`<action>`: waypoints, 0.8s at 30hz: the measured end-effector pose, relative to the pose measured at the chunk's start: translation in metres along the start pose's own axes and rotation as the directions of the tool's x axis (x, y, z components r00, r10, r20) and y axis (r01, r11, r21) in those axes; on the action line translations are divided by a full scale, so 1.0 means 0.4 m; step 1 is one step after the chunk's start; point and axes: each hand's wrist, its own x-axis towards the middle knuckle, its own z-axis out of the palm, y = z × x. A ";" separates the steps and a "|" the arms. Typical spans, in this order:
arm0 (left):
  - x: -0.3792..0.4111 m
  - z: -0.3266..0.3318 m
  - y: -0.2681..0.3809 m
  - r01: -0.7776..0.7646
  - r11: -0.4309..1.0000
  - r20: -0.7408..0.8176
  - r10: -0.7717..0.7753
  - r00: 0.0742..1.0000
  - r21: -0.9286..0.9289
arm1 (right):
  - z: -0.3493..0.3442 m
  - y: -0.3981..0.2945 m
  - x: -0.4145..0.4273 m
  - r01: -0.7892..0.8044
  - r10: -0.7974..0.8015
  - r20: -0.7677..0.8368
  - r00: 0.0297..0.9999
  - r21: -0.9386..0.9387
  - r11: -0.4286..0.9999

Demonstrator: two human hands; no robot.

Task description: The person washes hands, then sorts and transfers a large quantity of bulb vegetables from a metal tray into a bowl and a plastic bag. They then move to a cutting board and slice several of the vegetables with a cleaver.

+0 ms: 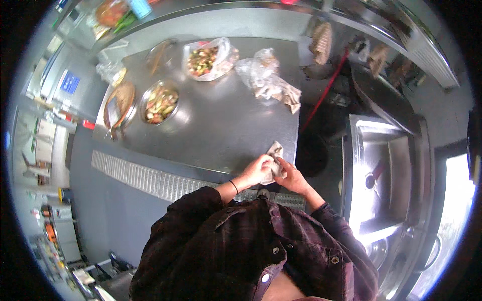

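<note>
My left hand (260,168) and my right hand (292,177) are both closed on a crumpled pale cloth (277,149) at the front right corner of the steel table (226,124). Part of the cloth hangs past the table's front edge, and my fingers hide its middle. Farther back on the right lie a beige cloth (289,94) and a bunched clear plastic bag (263,62). At the left stands a metal bowl of cut vegetables (161,103). Behind it, a white plastic bag (222,62) holds more chopped pieces.
A cleaver (113,113) rests on a round wooden board (126,94) at the table's left end. Right of the table are a red pole (327,88), a large wok (376,94) and a steel sink (391,180). A shelf (226,8) runs above the back. A ridged floor grate (143,180) lies along the front.
</note>
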 end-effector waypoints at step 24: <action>-1.153 -0.821 -0.465 -0.480 0.513 -0.655 -0.732 0.188 -0.711 | 0.758 -0.516 0.825 -0.457 0.460 0.293 0.838 0.838 0.298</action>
